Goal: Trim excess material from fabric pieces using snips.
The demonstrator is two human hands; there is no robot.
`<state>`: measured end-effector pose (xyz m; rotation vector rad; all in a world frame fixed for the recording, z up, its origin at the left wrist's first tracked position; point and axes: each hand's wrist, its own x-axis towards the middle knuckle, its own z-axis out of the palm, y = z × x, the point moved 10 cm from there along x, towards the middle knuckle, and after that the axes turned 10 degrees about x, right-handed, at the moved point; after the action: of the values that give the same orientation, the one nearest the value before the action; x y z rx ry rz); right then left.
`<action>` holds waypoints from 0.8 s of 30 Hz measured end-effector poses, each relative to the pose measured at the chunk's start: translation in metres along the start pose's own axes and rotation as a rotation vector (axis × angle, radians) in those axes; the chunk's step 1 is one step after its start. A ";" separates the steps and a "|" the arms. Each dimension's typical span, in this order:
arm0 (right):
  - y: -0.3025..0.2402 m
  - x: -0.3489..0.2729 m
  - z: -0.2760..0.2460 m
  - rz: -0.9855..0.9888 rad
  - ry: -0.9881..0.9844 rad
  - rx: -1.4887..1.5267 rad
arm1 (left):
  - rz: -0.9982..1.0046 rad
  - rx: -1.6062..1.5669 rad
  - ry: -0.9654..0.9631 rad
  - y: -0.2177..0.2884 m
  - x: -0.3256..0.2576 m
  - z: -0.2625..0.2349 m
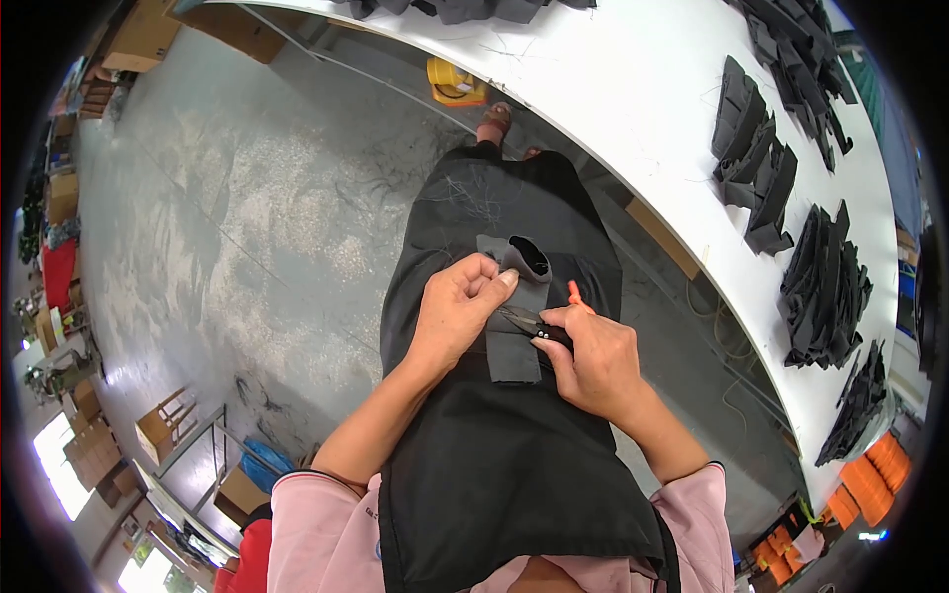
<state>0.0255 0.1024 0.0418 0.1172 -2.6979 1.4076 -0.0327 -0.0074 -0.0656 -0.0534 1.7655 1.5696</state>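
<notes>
Over my lap, on a black apron [514, 484], I have a dark grey strip of fabric [514, 358] with a looped upper end. My left hand [457, 308] pinches the fabric near that loop between thumb and fingers. In my right hand [598, 358] is a pair of small black thread snips [539, 328], its blades pointing left at the fabric close to my left thumb. An orange piece [576, 296] sticks up beside my right index finger; whether it belongs to the snips I cannot tell. Loose threads [473, 198] lie on the apron above the fabric.
A white table [633, 69] curves along the far and right side. Dark fabric pieces lie on it in piles [825, 287]. Below it are a yellow object [453, 81] and a frame bar. Cardboard boxes [145, 35] stand on the grey floor [227, 198] at left.
</notes>
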 end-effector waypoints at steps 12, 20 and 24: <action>0.011 -0.008 -0.001 0.157 -0.012 0.083 | 0.031 0.022 0.037 0.000 0.002 -0.004; 0.015 -0.014 0.004 0.203 0.043 0.126 | -0.026 0.057 0.017 -0.002 0.000 -0.004; 0.003 -0.011 0.002 0.105 0.064 -0.021 | -0.024 0.071 0.018 0.000 -0.002 -0.004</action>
<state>0.0362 0.1026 0.0366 -0.0714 -2.7018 1.3842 -0.0331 -0.0113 -0.0646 -0.0545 1.8267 1.4926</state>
